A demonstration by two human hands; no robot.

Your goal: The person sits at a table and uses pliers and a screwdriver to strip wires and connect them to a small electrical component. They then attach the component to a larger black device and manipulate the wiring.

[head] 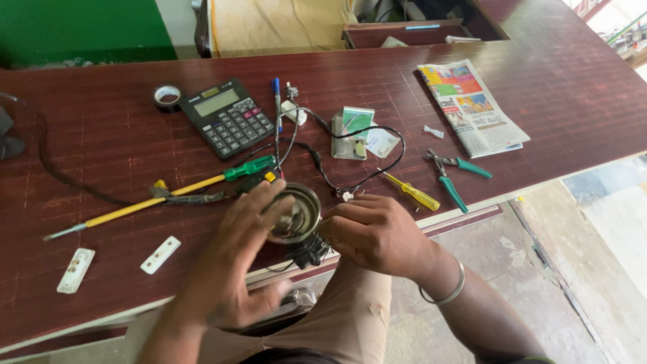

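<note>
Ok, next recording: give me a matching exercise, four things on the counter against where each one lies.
Things:
1. black desk calculator
2. green-handled pliers
3. folded colourful newspaper
4. two white plastic strips

Places:
A. far right of the dark red wooden counter
B. near edge, left of the left hand
C. beside the roll of tape
D. right of the small yellow-handled screwdriver

Pairs: 1-C, 2-D, 3-A, 4-B

Screwdrivers (pixel 155 199), wires (pixel 323 172) crowd hands (pixel 253 222); tabletop (pixel 101 128) left open.
</note>
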